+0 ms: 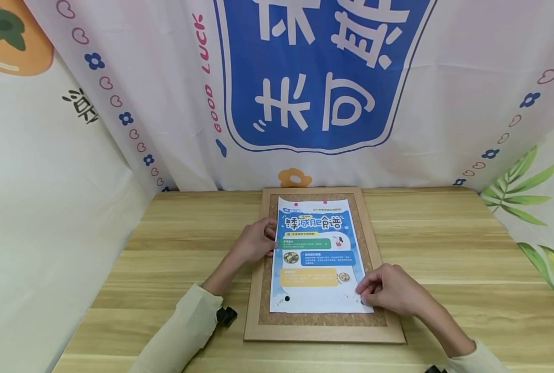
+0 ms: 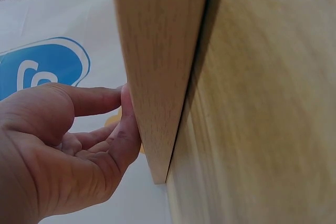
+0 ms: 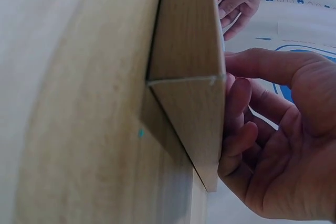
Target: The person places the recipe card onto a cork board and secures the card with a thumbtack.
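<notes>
A printed poster (image 1: 319,247) with Chinese text lies on a wood-framed cork board (image 1: 325,319). Two red pushpins (image 1: 296,204) are at its top edge, and a black pushpin (image 1: 287,299) is at its lower left. At the lower right corner, my right hand (image 1: 391,290) pinches a small dark pushpin, mostly hidden by the fingertips. My left hand (image 1: 257,239) rests at the poster's left edge, fingers loosely bent. In the left wrist view, the left hand's thumb and forefinger (image 2: 128,129) meet beside the board's frame (image 2: 163,66). The right wrist view has the right fingers (image 3: 239,103) over the frame's corner.
The board lies on a wood-grain table (image 1: 188,248), its far edge by a printed cloth backdrop (image 1: 179,103). White cloth (image 1: 48,207) hangs at the left, and leaf-patterned cloth (image 1: 538,207) at the right.
</notes>
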Tool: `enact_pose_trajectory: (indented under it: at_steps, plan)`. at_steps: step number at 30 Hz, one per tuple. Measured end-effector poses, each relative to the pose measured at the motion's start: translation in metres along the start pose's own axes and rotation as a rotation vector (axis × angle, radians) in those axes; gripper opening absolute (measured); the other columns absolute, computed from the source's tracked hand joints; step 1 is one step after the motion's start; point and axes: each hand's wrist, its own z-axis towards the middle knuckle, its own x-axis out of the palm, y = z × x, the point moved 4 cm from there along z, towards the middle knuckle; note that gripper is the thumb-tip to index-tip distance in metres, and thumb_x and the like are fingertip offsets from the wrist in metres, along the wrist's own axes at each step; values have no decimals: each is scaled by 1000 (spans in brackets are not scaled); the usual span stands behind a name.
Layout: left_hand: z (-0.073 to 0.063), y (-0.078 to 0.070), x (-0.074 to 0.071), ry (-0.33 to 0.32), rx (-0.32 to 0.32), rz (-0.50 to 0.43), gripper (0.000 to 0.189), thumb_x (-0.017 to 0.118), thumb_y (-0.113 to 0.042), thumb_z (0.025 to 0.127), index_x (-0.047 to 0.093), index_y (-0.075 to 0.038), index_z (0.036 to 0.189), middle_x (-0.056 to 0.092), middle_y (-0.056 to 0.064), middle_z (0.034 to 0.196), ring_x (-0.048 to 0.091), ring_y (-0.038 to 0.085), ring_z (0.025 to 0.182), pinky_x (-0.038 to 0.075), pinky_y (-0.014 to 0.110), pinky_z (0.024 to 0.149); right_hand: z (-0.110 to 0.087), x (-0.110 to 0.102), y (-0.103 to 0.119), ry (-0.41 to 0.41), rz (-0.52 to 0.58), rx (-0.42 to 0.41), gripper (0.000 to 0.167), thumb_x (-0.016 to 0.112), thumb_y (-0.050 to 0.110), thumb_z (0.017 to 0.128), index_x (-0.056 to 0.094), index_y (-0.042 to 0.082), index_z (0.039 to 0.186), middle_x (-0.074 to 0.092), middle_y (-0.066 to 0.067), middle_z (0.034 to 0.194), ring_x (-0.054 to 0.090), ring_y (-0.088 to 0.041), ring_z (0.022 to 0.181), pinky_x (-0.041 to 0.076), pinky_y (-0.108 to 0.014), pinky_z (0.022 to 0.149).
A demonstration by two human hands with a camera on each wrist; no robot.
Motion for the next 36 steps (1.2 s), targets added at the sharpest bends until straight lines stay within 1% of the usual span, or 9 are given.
enact_pose_trajectory:
  at_steps: [8,14,20,24,30,36]
  plan:
    - [1,0,1,0,0,1,54,73,3,97,57,-4,148,70,14,111,69,20,78,61,25,63,0,1,2,-32,-24,5,11,84,4,81,82,12,89,74,6,77,62,-7,68,52,-19,60]
    - [-1,-2,-1,-5,3,8,54,73,4,96,57,-3,148,69,15,110,69,20,78,61,25,62,-1,2,5,-63,-34,42,11,83,2,81,82,12,87,73,6,75,62,-10,68,51,-19,59]
    - [0,0,0,-6,23,-26,57,72,6,95,55,0,149,70,16,110,70,19,77,63,27,61,-1,2,4,-75,-31,67,11,83,2,81,81,12,86,73,5,75,63,-12,69,50,-20,59]
    - [0,1,1,-9,27,-26,57,72,6,95,55,1,149,70,16,110,70,19,77,63,26,61,0,1,2,-60,-24,45,11,83,3,81,81,12,87,73,5,75,63,-11,68,51,-19,59]
    - [-2,-1,0,-4,22,-27,57,72,6,95,55,1,149,70,16,110,70,20,78,63,27,61,1,2,-1,-19,-19,5,10,83,5,83,81,13,90,72,6,77,61,-7,68,51,-19,60]
    - [-2,-1,0,-4,18,-23,57,72,5,96,55,0,150,70,16,110,70,19,78,62,26,62,0,2,-2,-7,-15,-19,10,83,5,85,80,13,91,72,7,78,60,-5,68,51,-19,61]
